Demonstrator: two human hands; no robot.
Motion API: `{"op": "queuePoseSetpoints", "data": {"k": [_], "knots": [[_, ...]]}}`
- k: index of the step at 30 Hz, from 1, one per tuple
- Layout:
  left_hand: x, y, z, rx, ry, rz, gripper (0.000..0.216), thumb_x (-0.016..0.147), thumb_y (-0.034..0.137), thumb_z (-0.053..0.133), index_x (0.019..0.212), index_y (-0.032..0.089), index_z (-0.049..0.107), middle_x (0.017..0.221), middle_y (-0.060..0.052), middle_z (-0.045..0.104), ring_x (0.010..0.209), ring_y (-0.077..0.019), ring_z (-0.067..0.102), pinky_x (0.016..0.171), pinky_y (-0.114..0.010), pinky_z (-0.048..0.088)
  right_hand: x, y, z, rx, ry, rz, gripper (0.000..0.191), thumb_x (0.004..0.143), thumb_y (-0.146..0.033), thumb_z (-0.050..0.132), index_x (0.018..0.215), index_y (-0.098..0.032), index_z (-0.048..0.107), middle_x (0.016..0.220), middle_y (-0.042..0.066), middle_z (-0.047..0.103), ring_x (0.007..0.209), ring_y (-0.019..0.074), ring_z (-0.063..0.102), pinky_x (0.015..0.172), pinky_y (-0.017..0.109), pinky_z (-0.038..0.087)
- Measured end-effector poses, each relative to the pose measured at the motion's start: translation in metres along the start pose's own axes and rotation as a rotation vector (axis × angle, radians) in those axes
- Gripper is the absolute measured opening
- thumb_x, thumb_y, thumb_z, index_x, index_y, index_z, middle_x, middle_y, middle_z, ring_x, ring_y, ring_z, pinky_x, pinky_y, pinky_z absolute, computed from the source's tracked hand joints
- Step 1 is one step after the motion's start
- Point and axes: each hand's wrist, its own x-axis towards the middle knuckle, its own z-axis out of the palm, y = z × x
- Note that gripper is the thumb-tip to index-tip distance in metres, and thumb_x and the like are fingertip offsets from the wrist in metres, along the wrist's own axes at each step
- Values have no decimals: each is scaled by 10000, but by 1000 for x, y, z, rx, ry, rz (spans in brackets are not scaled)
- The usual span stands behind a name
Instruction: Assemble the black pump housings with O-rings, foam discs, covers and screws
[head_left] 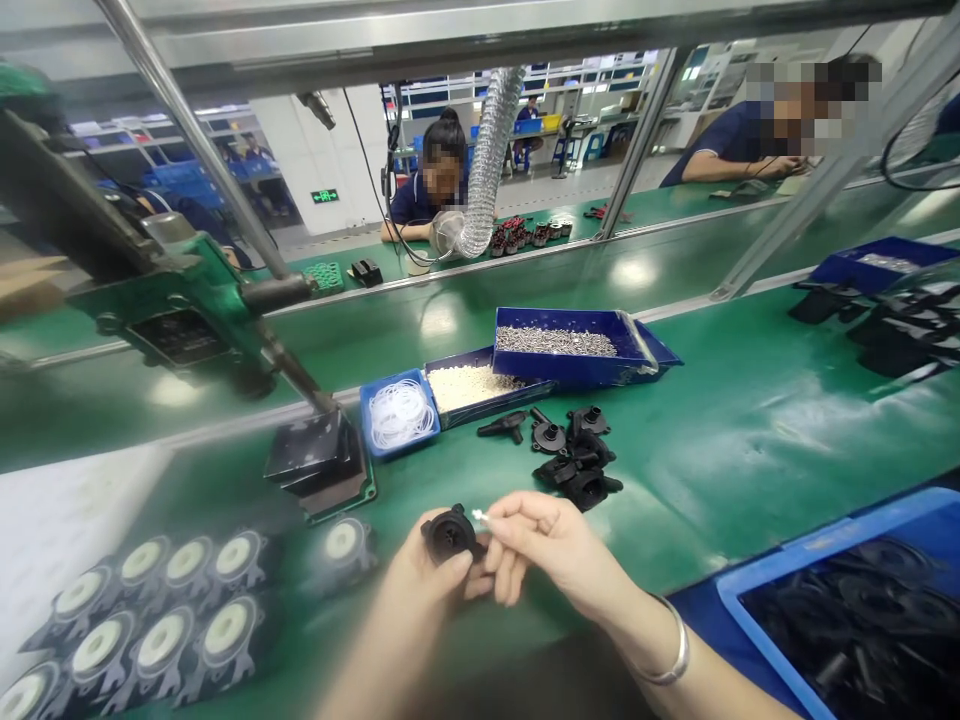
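Head view. The left hand (431, 585) is gripping a black cap (448, 535) between thumb and fingers, low in the centre above the green table (750, 420). The right hand (551, 550), at 3 o'clock of the cap and just beside it, is pinching a small white piece (478, 516) at its fingertips; the piece is sitting at the cap's 2 o'clock edge, whether touching cannot be told. A bracelet (675, 655) is circling the right wrist.

At 12 o'clock of the hands, loose black parts (577, 455) are lying on the table. Beyond them, three blue trays are standing side by side: rings (399, 412), white beads (472, 385) and screws (555, 342). At 9 o'clock a green press (225, 300) is leaning over a black block (319, 460). At 8 o'clock, finished parts (165, 610) with white centres are lying in rows. At 4 o'clock a blue bin (825, 545) is holding more black parts.
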Motion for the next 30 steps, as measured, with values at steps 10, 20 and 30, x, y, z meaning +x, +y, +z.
{"op": "queuePoseSetpoints", "data": {"k": [10, 20, 30], "knots": [[-3, 2, -1, -41, -18, 56, 377, 775, 249, 767, 1089, 136, 593, 1044, -90, 683, 941, -205, 675, 873, -356, 568, -12, 16, 12, -588, 118, -134, 322, 953, -433, 537, 972, -131, 646, 677, 18, 634, 511, 84, 584, 511, 189, 476], [-5, -3, -5, 54, 45, 102, 474, 743, 310, 795, 1139, 155, 587, 1130, -101, 682, 1109, -255, 639, 952, -369, 546, -11, 27, 17, -1130, 119, -456, 175, 1002, -254, 460, 1004, -178, 617, 846, 42, 691, 749, 142, 659, 694, 245, 475], [-2, -13, -16, 443, 146, 190, 561, 834, 381, 657, 1323, 185, 466, 1359, -109, 570, 1253, -238, 564, 1122, -369, 429, -13, 25, 23, -1552, 136, -682, 189, 983, -129, 435, 871, -138, 587, 687, 56, 590, 620, 165, 556, 579, 311, 389]]}}
